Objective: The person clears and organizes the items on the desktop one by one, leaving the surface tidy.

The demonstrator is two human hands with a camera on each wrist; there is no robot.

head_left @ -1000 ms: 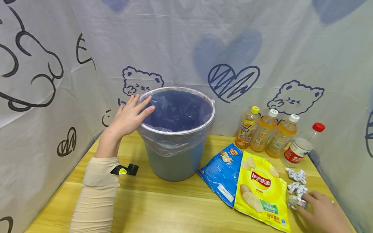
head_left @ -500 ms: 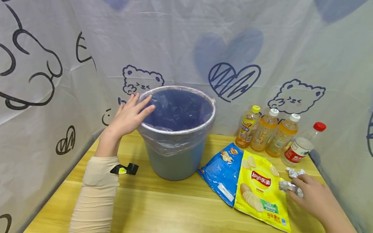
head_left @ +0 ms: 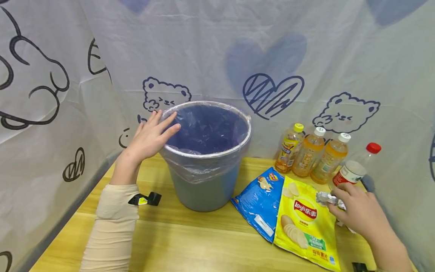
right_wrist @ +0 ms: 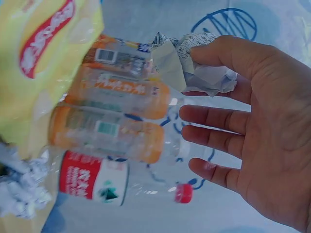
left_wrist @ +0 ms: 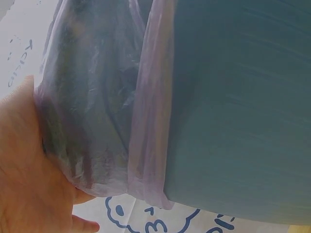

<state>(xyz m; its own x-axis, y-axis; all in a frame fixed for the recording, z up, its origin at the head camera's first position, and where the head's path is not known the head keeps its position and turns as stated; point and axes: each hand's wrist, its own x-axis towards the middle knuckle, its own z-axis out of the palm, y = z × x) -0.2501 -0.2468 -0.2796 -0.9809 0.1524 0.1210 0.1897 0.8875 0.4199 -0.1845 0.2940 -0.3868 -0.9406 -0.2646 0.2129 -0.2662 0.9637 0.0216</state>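
Observation:
My right hand (head_left: 361, 211) pinches a crumpled paper ball (head_left: 325, 198) between thumb and index finger, above the yellow chip bag (head_left: 306, 223). Printed lines show on that ball in the right wrist view, where the other fingers point forward, apart from it. More crumpled paper (right_wrist: 22, 189) lies on the table, mostly hidden below the hand in the head view. On the left, my left hand (head_left: 147, 138) rests with spread fingers on the rim of a grey trash bin (head_left: 204, 189). A clear plastic liner (left_wrist: 97, 121) is folded over that rim.
A blue chip bag (head_left: 259, 204) lies partly under the yellow one. Behind stand a yellow-capped bottle (head_left: 288, 151), two white-capped bottles (head_left: 307, 156) and a red-capped bottle (head_left: 353, 166). A printed cloth (head_left: 204, 49) walls the wooden table (head_left: 190, 241).
My right hand has taken hold of a paper ball and lifted it from the table, moving it up and left over the yellow bag. The left hand stays on the rim.

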